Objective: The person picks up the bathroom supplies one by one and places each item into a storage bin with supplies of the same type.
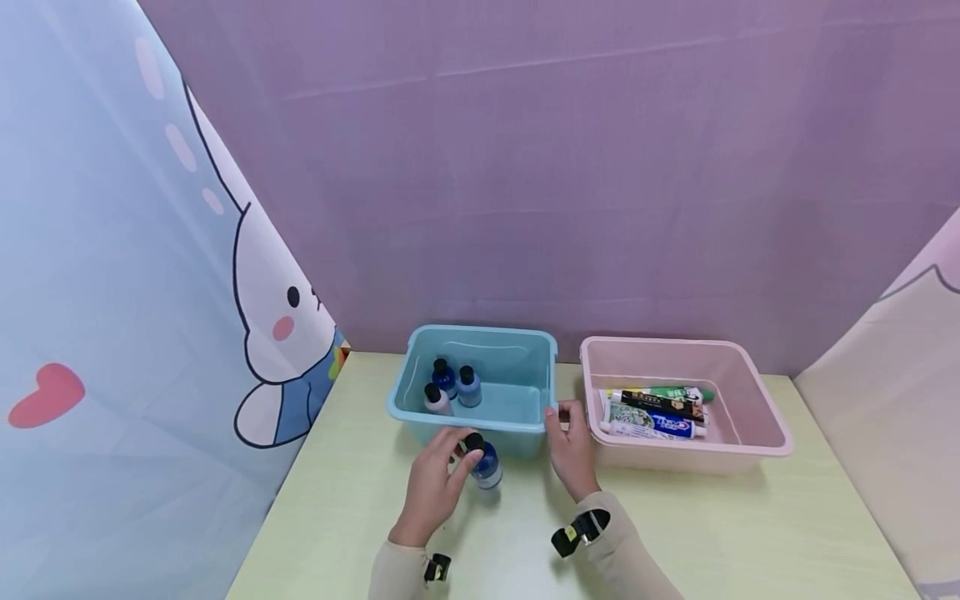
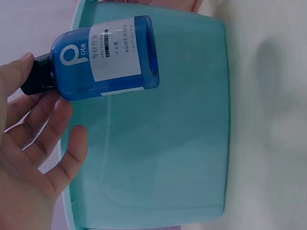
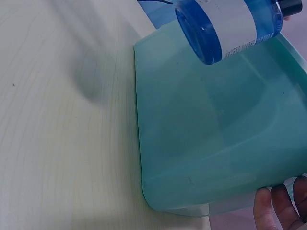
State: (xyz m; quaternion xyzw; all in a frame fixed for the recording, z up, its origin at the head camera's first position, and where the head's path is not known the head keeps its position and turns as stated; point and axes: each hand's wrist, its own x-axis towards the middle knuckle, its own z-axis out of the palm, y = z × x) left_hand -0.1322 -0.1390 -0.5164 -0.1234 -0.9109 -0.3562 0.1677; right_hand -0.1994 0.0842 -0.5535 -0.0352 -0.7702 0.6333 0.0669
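Observation:
By its black cap, my left hand point(image 1: 435, 485) pinches a blue bottle point(image 1: 487, 468) with a white label, in front of the teal bin point(image 1: 480, 423). In the left wrist view the bottle point(image 2: 105, 57) hangs clear of the table, thumb and fingertips at its cap. My right hand point(image 1: 573, 450) holds the teal bin's right front corner, thumb at the rim. Inside that bin, on its left side, stand a dark blue bottle point(image 1: 445, 382), a lighter blue bottle point(image 1: 469, 390) and a whitish bottle point(image 1: 438, 403), all black-capped.
A pink bin point(image 1: 765, 433) stands to the right of the teal one, with several toothpaste tubes point(image 1: 660, 410) lying in it. Both bins sit on a pale table point(image 1: 330, 500). A purple cloth point(image 1: 600, 167) hangs behind, and a printed cloth point(image 1: 112, 250) borders the left side.

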